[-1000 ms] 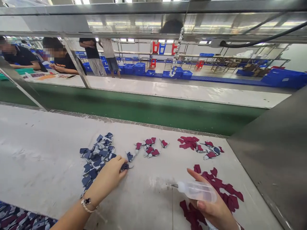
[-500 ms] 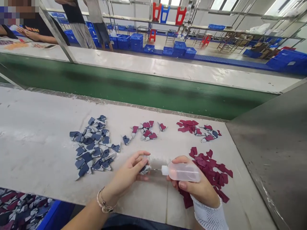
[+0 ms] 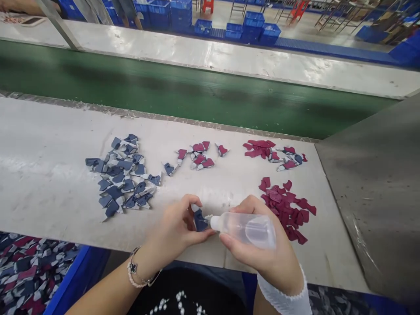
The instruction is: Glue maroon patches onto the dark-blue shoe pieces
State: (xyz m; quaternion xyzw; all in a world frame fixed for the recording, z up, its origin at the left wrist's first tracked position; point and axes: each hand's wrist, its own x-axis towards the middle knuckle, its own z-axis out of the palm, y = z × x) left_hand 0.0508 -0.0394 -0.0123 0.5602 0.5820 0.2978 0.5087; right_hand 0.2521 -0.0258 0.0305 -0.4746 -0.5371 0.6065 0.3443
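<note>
From here I see a green conveyor belt [image 3: 183,92] running behind the white work table [image 3: 42,131], with a second white bench [image 3: 213,59] beyond it. A blue bin [image 3: 77,271] of patterned fabric offcuts [image 3: 29,271] sits at lower left, a grey metal panel [image 3: 374,192] stands at the right, and stacked blue plastic crates [image 3: 180,15] and a red stool [image 3: 208,6] stand on the far floor.

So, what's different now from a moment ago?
The left hand has lifted a navy piece off the table and holds it. The right hand has moved the plastic squeeze bottle left, its tip at the piece. The navy pile and maroon pile stayed put.
</note>
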